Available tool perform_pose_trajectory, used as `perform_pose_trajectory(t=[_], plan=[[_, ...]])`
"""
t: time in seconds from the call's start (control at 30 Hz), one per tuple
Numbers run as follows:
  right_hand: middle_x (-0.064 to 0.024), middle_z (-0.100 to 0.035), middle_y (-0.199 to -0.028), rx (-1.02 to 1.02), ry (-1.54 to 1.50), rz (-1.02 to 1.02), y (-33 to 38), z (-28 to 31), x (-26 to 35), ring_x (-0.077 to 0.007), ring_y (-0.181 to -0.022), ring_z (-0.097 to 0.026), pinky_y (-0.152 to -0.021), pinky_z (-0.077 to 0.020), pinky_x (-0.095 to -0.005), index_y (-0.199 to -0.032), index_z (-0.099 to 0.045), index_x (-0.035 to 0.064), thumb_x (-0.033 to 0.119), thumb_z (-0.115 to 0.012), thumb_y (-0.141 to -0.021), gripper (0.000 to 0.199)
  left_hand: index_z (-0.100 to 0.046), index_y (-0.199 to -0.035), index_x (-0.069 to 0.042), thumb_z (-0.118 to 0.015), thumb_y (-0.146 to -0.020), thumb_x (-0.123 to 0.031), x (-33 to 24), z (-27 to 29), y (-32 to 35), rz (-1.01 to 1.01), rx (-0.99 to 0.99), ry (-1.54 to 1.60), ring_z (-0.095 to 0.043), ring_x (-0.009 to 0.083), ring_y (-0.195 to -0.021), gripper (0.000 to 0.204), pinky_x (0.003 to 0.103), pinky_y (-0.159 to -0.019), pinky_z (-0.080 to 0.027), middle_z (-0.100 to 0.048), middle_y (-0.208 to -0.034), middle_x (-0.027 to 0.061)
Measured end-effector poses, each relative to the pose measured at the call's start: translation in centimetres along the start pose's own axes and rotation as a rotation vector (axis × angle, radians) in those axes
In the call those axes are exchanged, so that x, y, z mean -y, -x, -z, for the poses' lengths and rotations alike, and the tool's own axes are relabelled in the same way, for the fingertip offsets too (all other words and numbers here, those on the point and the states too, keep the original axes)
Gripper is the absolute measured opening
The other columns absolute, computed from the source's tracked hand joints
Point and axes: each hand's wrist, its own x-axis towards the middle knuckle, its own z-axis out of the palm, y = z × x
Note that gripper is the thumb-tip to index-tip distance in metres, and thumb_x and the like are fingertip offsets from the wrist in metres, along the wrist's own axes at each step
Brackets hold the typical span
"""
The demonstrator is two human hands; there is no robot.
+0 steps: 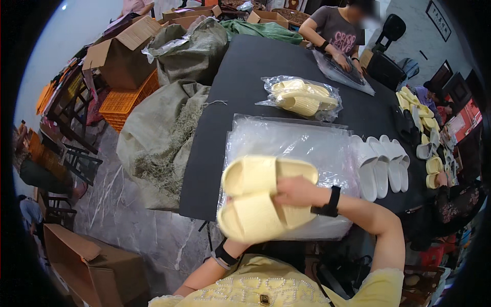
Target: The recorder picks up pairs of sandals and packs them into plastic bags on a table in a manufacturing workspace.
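Observation:
A pair of pale yellow slippers (250, 198) is held side by side above a stack of clear plastic bags (296, 140) on the dark table. My right hand (296, 191) grips the pair between the two slippers, fingers closed around their inner edges. Beneath the nearer slipper is my left hand (237, 246), with its fingers hidden behind the slipper. Farther up the table lies another yellow pair in a clear bag (303, 97). White slippers (381, 166) stand in a row to the right of the bag stack.
Across the table, a person (340, 30) handles a clear bag (343, 71) with a dark item in it. Sacks (158, 133) crowd the table's left side, near an orange crate (130, 100) and cardboard box (123, 59). More yellow slippers (422, 115) are at far right.

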Motion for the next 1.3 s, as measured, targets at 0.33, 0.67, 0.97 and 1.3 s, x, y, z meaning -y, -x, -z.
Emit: perform_pose_trajectory(t=[0.33, 0.67, 0.97, 1.3], plan=[[-0.0207, -0.063, -0.086, -0.536, -0.068, -0.574, -1.2, 5.2, -10.8, -0.0344, -0.079, -0.061, -0.069, -0.048, -0.0396, -0.094, -0.06, -0.0045, 0.019, -0.056, -0.081, 0.026, -0.035, -0.135, 0.001, -0.061, -0.066, -0.068, -0.9, 0.7, -0.7, -0.017, -0.142, -0.365, -0.015, 0.044, -0.134, 0.101, 0.055, -0.105, -0.016, -0.018, -0.143, 0.0306], [-0.018, -0.062, -0.087, -0.095, -0.119, -0.278, -6.0, 1.3, -1.6, -0.0341, -0.08, -0.061, -0.072, -0.0481, -0.0412, -0.086, -0.062, 0.0029, 0.027, -0.057, -0.081, 0.025, -0.034, -0.134, 0.001, -0.06, -0.069, -0.067, -1.2, 0.9, 0.0, 0.082, -0.042, 0.154, -0.021, 0.0456, -0.131, 0.098, 0.055, -0.104, -0.018, -0.024, -0.139, 0.0307], [-0.0214, -0.06, -0.082, -0.415, -0.026, -0.396, -4.0, 2.7, -1.6, -0.0367, -0.077, -0.06, -0.068, -0.0485, -0.0434, -0.081, -0.062, -0.002, 0.025, -0.057, -0.083, 0.027, -0.029, -0.137, 0.0, -0.061, -0.07, -0.065, -1.3, 0.6, -0.5, -0.011, -0.13, -0.448, -0.019, 0.0408, -0.134, 0.098, 0.054, -0.104, -0.02, -0.019, -0.144, 0.0267], [-0.0189, -0.062, -0.082, -0.478, -0.103, -0.983, 9.4, -0.1, -6.8, -0.0339, -0.076, -0.062, -0.067, -0.049, -0.043, -0.087, -0.061, -0.0002, 0.03, -0.057, -0.084, 0.031, -0.029, -0.139, -0.002, -0.057, -0.068, -0.07, -1.6, 0.3, -0.8, -0.003, -0.098, -0.56, -0.014, 0.0436, -0.135, 0.102, 0.053, -0.106, -0.015, -0.015, -0.146, 0.026]])
